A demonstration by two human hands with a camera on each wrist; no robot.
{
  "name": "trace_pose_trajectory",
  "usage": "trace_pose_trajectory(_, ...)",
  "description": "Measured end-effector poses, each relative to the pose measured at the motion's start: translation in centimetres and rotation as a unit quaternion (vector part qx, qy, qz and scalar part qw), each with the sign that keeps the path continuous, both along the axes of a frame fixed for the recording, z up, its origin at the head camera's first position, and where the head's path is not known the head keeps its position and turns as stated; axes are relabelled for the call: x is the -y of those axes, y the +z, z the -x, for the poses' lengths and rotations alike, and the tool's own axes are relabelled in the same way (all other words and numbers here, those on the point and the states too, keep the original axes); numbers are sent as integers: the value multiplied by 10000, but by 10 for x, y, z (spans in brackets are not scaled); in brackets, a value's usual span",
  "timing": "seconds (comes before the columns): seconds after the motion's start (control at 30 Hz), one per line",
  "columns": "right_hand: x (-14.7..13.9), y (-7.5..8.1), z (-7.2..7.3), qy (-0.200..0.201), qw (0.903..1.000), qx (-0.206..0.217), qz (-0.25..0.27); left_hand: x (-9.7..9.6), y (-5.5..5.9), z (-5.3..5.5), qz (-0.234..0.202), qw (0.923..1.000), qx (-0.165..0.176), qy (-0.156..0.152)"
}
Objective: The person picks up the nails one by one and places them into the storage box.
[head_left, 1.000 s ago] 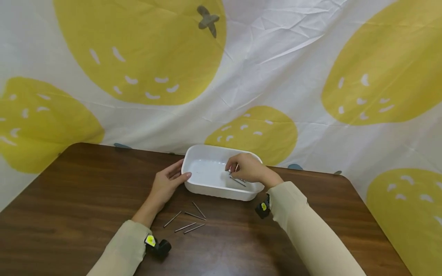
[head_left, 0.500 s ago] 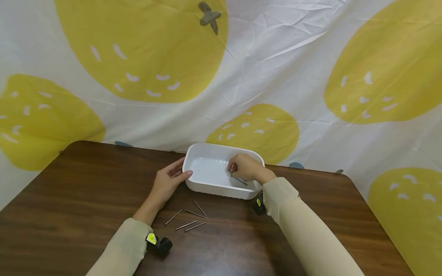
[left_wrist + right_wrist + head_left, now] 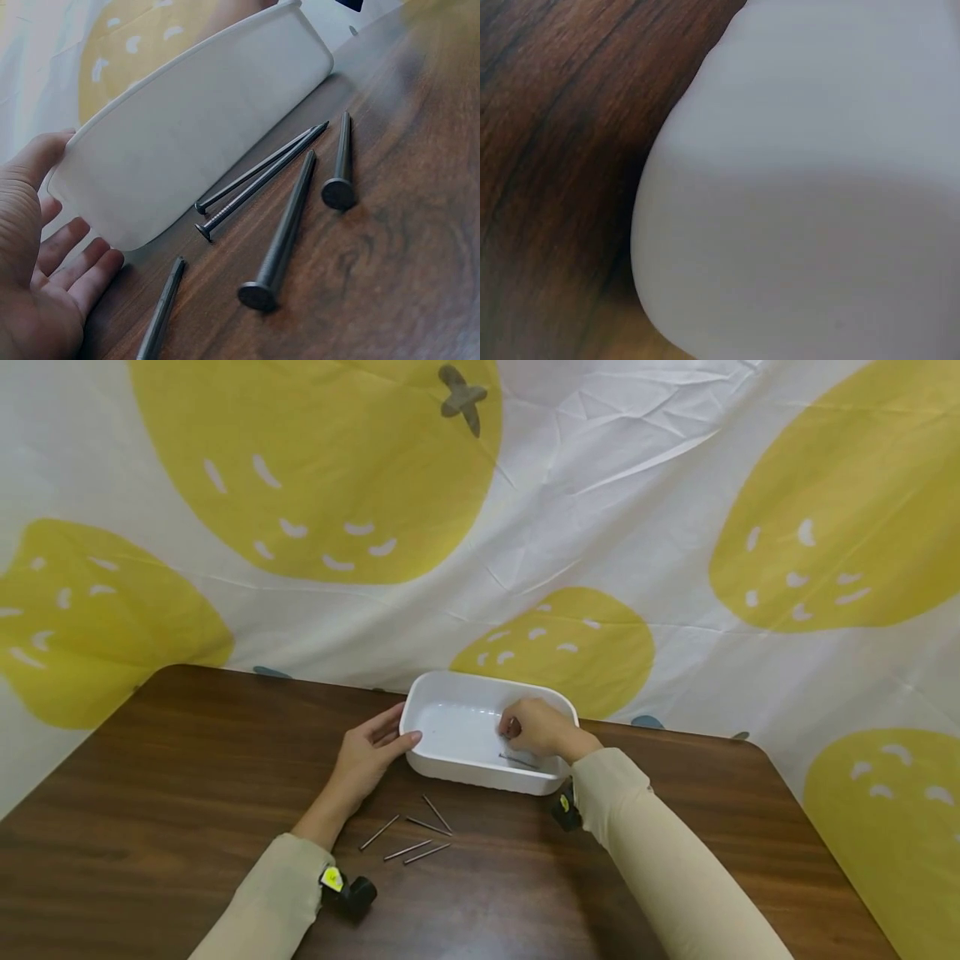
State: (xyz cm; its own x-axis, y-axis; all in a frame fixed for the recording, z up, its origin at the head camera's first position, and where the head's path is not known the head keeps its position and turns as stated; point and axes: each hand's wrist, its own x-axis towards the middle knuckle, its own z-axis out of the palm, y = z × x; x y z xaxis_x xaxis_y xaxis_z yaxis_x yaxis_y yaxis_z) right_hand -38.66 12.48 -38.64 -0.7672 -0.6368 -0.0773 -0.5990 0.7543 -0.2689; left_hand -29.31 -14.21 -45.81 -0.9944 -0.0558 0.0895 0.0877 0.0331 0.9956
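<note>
A white rectangular tub (image 3: 465,772) stands near the back edge of the table. My left hand (image 3: 362,762) holds its left end, thumb at the rim and fingers along the outside. My right hand (image 3: 538,728) is inside the tub at the right, fingers curled down toward the floor. Whether they pinch anything is hidden. Just below those fingers, at least one nail (image 3: 517,762) lies on the tub's floor. Several loose steel nails (image 3: 276,232) lie on the table in front of the tub. In the right wrist view, the tub's outer wall (image 3: 795,225) blocks sight of the hand.
The brown wooden table (image 3: 187,793) reaches back to a white cloth (image 3: 600,485) printed with yellow fruit, hanging behind it. Small black cameras sit on both wrists, the left one (image 3: 352,893) near the loose nails.
A nail near my right fingertips now lies lower on the tub floor, apart from them. My right hand has shifted slightly within the tub. My left hand keeps its hold.
</note>
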Motion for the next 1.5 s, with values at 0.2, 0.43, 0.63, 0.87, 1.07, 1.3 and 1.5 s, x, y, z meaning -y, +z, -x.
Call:
trace_pose_trajectory(0.2, 0, 4, -3, -71, 10000, -53, -44, -1, 0, -1, -20, 10000, 36, 7)
trace_pose_trajectory(0.43, -2, 18, -11, 204, 9980, -579, -146, 0, -2, 0, -12, 10000, 4, 33)
trace_pose_trajectory(0.63, 2, 33, -24, 430, 9967, -683, 105, 2, -2, 1, 46, 10000, -22, 41)
trace_pose_trajectory(0.87, 12, 50, -57, 935, 9909, -916, 303, 5, -2, 2, 65, 10000, -11, 44)
trace_pose_trajectory(1.07, 20, 53, -81, 1242, 9862, -1005, 432, 5, -2, 3, 88, 10000, 8, 35)
trace_pose_trajectory(1.3, 32, 49, -102, 1477, 9834, -986, 382, 5, -2, 4, 33, 10000, -10, 45)
trace_pose_trajectory(1.5, 40, 40, -120, 1716, 9787, -967, 579, 5, -3, 3, 1, 10000, -48, 75)
